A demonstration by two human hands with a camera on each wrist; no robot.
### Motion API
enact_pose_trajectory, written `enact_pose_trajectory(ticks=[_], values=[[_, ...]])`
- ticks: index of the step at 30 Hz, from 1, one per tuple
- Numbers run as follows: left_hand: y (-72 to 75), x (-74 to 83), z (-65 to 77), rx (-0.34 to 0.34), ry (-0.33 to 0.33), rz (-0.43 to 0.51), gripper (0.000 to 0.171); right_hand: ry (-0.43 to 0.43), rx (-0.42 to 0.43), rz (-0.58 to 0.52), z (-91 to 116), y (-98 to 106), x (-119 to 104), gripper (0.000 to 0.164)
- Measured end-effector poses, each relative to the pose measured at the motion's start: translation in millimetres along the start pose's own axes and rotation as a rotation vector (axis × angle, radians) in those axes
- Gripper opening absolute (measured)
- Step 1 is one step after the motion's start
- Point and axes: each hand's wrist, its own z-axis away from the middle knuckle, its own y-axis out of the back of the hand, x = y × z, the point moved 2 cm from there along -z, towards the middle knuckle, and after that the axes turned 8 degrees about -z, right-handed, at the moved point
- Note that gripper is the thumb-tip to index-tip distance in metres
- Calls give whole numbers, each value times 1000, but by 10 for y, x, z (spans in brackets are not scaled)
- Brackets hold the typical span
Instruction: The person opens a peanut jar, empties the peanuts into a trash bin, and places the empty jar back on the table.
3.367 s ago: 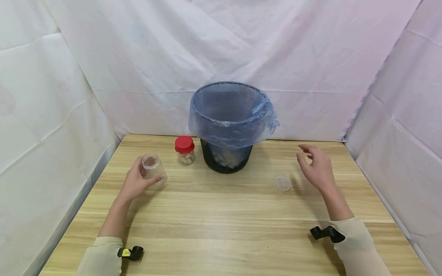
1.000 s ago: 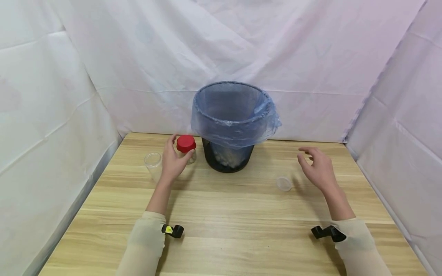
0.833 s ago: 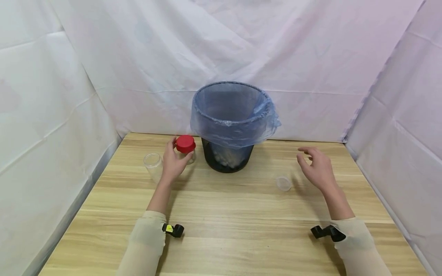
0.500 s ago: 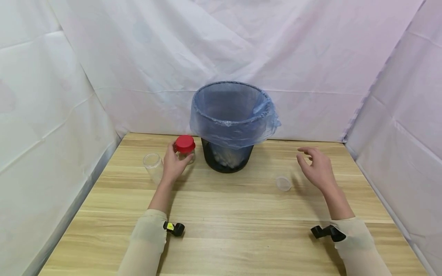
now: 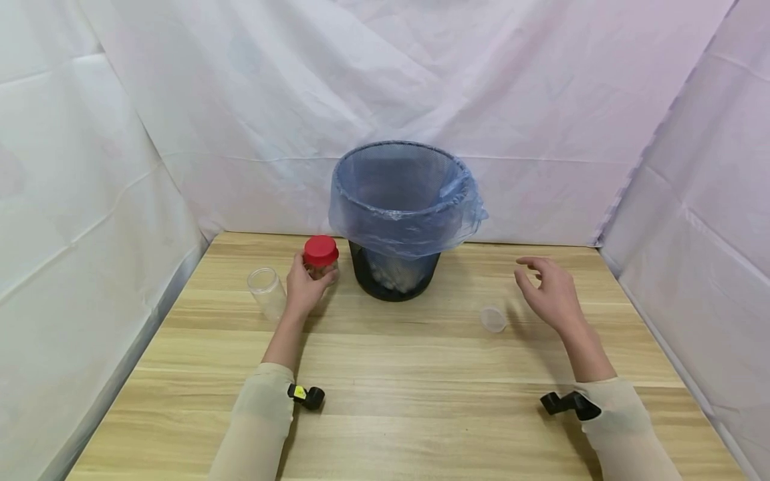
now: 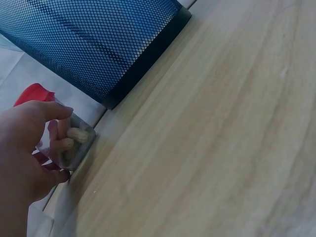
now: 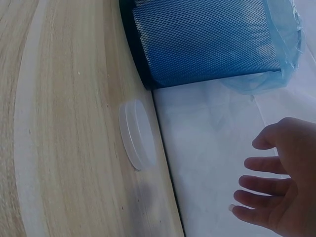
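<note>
My left hand [image 5: 305, 286] grips a small clear jar [image 6: 81, 143] with a red lid [image 5: 321, 249]. Through its wall, several peanuts in their shells [image 6: 77, 134] show in the left wrist view. Thumb and fingers lie round opposite sides of the jar, partly covering it. To the left of this hand stands a clear, lidless jar [image 5: 265, 290]. My right hand [image 5: 552, 294] hovers over the table with loosely bent fingers and holds nothing. Below and left of it, a translucent round lid [image 7: 136, 134] lies on the wood.
A black mesh bin [image 6: 98, 44] lined with a blue plastic bag [image 5: 397, 230] stands at the back middle, just right of the red-lidded jar. White sheeting [image 5: 271, 100] hangs behind and at both sides of the wooden table [image 5: 391, 387].
My left hand has let go of the lidless jar, moved right to the red-lidded jar and taken hold of it. The right hand has barely moved.
</note>
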Motion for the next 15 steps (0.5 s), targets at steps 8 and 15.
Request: enact_pose_trajectory(ticks=[8,15], values=[[29,8,17,8,6,23,70,9,-4,-2,-1,-19,15,36],[43,58,51,22,-7,-4,67,-8,-14,-3,10,6,13,38]])
